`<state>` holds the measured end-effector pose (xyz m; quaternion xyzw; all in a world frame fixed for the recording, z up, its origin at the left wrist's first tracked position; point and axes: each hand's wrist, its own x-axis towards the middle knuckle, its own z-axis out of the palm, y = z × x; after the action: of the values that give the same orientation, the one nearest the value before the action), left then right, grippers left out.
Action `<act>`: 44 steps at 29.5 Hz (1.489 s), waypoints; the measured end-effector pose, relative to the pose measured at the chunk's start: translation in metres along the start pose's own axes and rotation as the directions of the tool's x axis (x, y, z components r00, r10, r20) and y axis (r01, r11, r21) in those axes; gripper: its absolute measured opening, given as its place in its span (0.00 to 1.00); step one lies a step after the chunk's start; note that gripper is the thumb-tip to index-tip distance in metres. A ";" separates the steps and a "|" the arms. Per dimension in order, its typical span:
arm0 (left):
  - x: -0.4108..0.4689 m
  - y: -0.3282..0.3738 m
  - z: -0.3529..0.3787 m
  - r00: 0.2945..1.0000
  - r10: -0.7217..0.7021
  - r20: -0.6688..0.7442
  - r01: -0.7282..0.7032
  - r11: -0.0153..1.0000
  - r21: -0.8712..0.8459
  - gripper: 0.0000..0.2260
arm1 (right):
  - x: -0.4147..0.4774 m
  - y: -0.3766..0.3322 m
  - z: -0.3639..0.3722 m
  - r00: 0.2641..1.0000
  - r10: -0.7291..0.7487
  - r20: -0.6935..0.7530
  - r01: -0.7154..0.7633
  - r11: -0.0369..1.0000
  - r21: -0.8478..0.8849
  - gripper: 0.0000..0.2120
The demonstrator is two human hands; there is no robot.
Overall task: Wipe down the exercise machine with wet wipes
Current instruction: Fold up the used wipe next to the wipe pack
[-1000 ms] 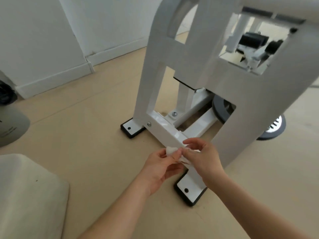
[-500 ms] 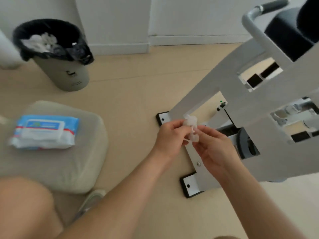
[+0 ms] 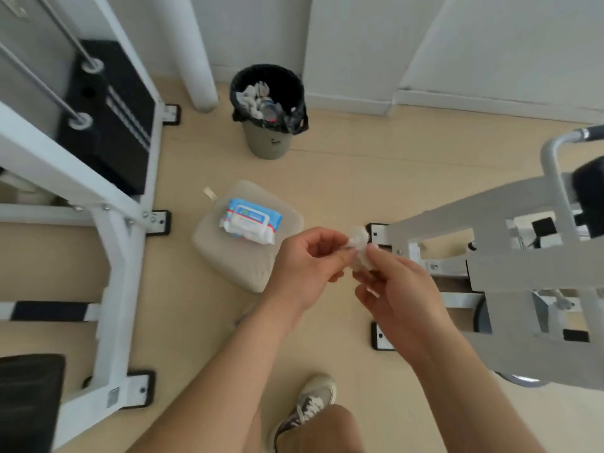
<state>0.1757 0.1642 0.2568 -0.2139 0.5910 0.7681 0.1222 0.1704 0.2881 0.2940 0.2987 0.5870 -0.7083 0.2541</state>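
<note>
Presently, we have a single view to work from, the head camera.

- Head view, hands: the left hand (image 3: 307, 259) and the right hand (image 3: 395, 289) are brought together in front of the body. Each pinches the same crumpled white wipe (image 3: 359, 246) between thumb and fingertips. Neither hand touches metal.
- Head view, wipe position: the wipe is held in the air. In the frame it sits just beside a black-edged foot plate (image 3: 376, 232) of the exercise machine (image 3: 523, 266) (its height above that plate cannot be read).
- Head view, supplies: the pack of wet wipes (image 3: 251, 220) lies on a beige cushion (image 3: 235, 266) on the floor, to the left of the hands. Its flap looks closed, as far as we can tell.
- Head view, waste: a lined bin (image 3: 268, 138) stands by the wall, well apart from the hands, with crumpled white pieces inside.
- Head view, surroundings: a second white frame (image 3: 114, 256) with a black weight stack fills the left side. One shoe (image 3: 310, 403) shows below the arms.
- Progress: from the contents of the bin, we judge that several wipes are already spent, so part of the wiping is done. Which surfaces are clean cannot be read.
- Step in hand: the bunched wipe suggests refolding for another pass, or discarding. We cannot tell which.
- Remaining: at least one more wiping pass or a fresh wipe, in our judgement.
</note>
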 end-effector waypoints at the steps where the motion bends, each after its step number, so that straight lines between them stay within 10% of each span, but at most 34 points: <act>1: -0.008 0.018 -0.005 0.998 0.015 -0.055 -0.014 1.000 0.013 0.08 | -0.012 -0.013 0.010 0.999 0.012 0.048 -0.014 0.999 0.042 0.12; 6: -0.027 0.078 -0.015 0.975 0.081 -0.207 -0.068 0.995 0.070 0.08 | -0.040 -0.052 0.044 0.960 -0.018 0.279 -0.016 0.993 0.120 0.10; 12: -0.018 0.123 -0.031 0.997 0.061 -0.048 -0.057 0.996 0.069 0.09 | -0.022 -0.091 0.078 0.987 -0.022 0.159 0.012 0.998 0.064 0.05; 25: 0.100 0.171 -0.119 0.960 -0.002 -0.281 0.047 0.987 0.153 0.04 | 0.057 -0.122 0.194 0.977 -0.161 0.137 0.195 0.936 -0.293 0.08; 31: 0.144 0.216 -0.122 0.967 -0.168 -0.190 0.164 0.986 -0.037 0.06 | 0.100 -0.157 0.228 0.990 -0.144 0.003 0.142 0.969 -0.203 0.01; 44: 0.375 0.248 -0.108 0.856 -0.004 -0.517 0.214 0.913 0.346 0.07 | 0.291 -0.260 0.246 0.982 -0.063 0.179 0.121 0.935 -0.333 0.15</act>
<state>-0.2433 -0.0313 0.2685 -0.4125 0.7301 0.5427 0.0475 -0.2468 0.0906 0.2935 0.1622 0.6916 -0.6288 0.3163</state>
